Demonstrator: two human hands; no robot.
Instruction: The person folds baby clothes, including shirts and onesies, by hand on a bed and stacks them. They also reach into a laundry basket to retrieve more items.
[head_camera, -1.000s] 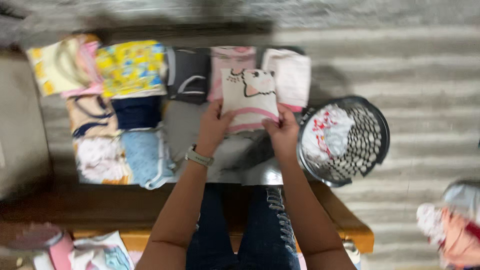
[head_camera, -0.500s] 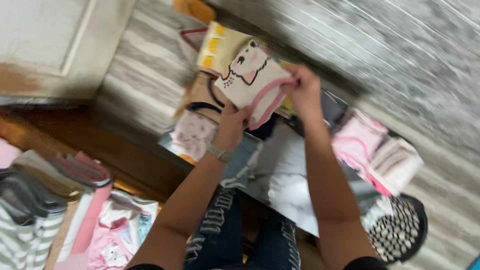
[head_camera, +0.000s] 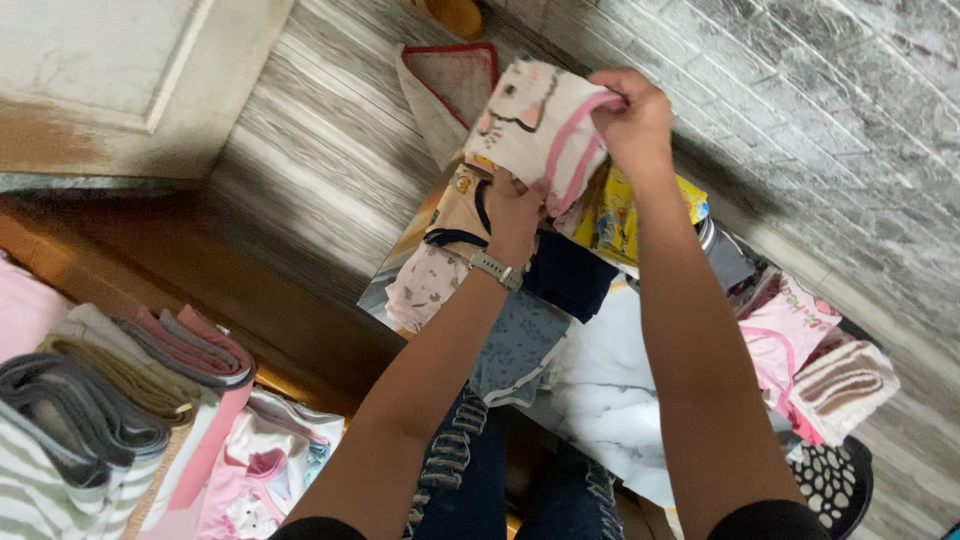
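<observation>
Both my hands hold a folded white garment with pink trim and a cat face, lifted above the table. My left hand grips its lower edge; a watch sits on that wrist. My right hand pinches its upper pink-trimmed edge. Below it lie folded clothes: a tan piece, a white patterned piece, a dark navy piece, a yellow printed piece and a light blue piece on the marble-look table.
Pink and white folded clothes lie at the table's right, beside a black-and-white dotted basket. A stack of folded towels and clothes sits lower left on a wooden bench. A red-edged mat lies on the floor.
The view has swung and tilted left. My hands lifted the cat-face garment off the folded row and carried it up and toward the far left end of the table.
</observation>
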